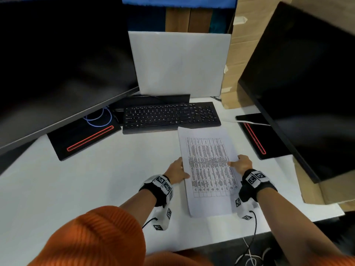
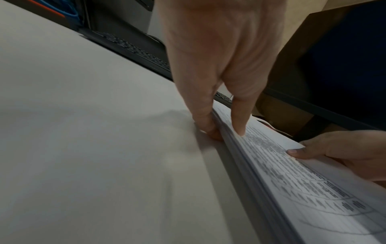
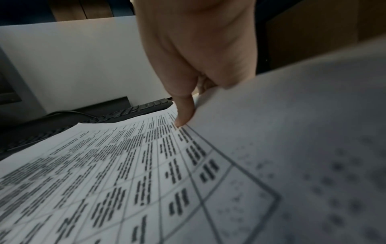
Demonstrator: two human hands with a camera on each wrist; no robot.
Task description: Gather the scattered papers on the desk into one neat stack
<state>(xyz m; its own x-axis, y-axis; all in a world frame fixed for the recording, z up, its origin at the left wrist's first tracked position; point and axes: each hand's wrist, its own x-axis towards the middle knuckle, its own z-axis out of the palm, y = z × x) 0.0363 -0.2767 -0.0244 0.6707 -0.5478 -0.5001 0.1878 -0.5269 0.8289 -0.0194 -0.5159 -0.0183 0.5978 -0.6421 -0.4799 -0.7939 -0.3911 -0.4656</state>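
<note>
Sleeve (image 1: 86,239) nearest | both hands pinch stack (image 1: 209,169): left hand (image 1: 177,170), right hand (image 1: 242,163), thumbs on top, squaring edges | stack low over worktop (image 1: 96,179), before keyboard (image 1: 171,117).

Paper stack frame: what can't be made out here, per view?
- Printed table text on the paper stack: too small in the head view, blurred in both wrist views.
- Sheet count: edges smear together in the left wrist view.
- Right hand fingers beneath the stack: the paper hides them in all views; only the thumb shows on top.
- Left hand fingers: under the stack edge in the head view.
</note>
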